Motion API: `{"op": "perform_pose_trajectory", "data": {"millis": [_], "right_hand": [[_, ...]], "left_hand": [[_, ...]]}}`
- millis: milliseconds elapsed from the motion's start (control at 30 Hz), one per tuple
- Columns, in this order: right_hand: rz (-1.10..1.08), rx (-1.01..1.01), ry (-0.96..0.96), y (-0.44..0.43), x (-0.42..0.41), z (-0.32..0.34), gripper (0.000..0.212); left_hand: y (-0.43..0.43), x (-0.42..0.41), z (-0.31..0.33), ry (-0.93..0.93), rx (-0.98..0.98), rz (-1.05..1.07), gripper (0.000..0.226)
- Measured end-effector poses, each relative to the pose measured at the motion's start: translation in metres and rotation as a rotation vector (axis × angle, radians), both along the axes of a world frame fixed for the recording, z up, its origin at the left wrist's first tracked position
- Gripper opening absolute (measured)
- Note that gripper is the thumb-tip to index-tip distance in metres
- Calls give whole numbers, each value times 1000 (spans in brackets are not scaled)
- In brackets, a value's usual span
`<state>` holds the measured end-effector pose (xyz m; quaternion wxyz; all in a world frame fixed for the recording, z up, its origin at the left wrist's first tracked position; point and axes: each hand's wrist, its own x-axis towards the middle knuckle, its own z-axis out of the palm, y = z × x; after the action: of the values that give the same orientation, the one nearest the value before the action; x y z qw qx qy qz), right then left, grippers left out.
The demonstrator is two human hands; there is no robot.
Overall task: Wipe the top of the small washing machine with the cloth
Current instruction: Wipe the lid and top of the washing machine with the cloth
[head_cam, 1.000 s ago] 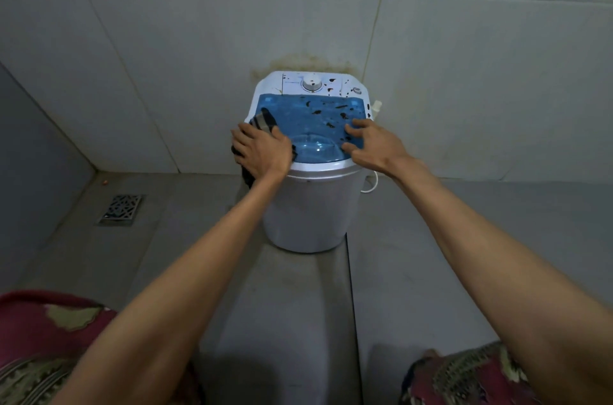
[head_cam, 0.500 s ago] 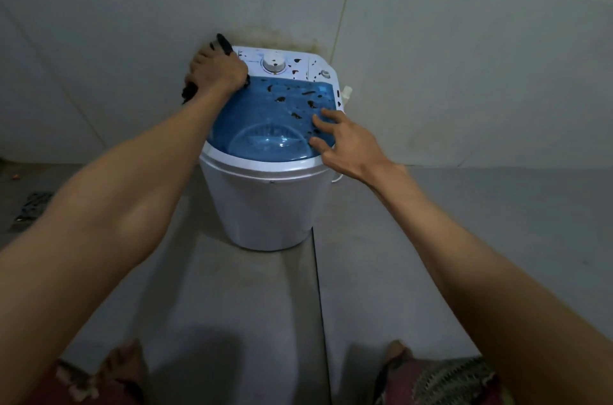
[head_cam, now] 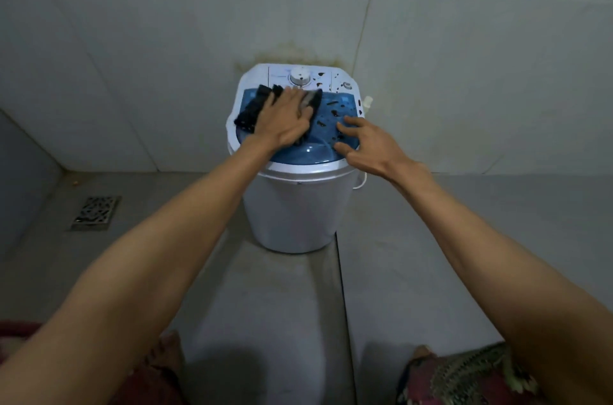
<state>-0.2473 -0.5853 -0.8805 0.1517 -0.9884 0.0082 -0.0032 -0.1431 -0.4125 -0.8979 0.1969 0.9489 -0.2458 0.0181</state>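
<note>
Left hand (head_cam: 288, 119) presses a dark crumpled cloth (head_cam: 251, 110) flat-fingered on the blue translucent lid (head_cam: 308, 152) of the small white washing machine (head_cam: 298, 215).
Right hand (head_cam: 368, 142), fingers spread and holding nothing, steadies the lid; a hard push could smear the dark flecks (head_cam: 331, 112) or knock the white dial (head_cam: 300, 75).

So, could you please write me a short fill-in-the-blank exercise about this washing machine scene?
The left hand presses the dark cloth flat onto the translucent ____ lid of the small white washing machine.
The right hand rests spread fingers on the lid's ____ side.
The square metal floor drain lies to the machine's ____.
Missing words: blue, right, left.
</note>
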Motion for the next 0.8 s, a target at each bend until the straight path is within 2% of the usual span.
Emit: {"op": "perform_pose_trajectory", "data": {"millis": [133,233,367,433,500,567,700,800], "right_hand": [[-17,53,19,3,-3,10,53],[-88,146,9,6,-5,19,51],[-206,258,-140,7,-4,29,54],[-253,299,-210,8,-6,35,52],[-298,314,-257,12,-8,39,52],[-319,296,-297,20,-8,39,49],[-233,150,-311,55,-1,29,51],[-76,20,-229,88,6,15,58]], "left_hand": [[-9,-33,-1,44,-15,11,61],[-14,-50,2,110,-100,5,59],[-27,-72,3,187,-165,-49,58],[-32,-83,9,286,-313,-86,58],[-27,-83,21,370,-552,-55,53],[-10,-72,31,318,-655,49,47],[42,-43,30,70,-462,261,47],[76,-22,16,119,-310,427,55]]}}
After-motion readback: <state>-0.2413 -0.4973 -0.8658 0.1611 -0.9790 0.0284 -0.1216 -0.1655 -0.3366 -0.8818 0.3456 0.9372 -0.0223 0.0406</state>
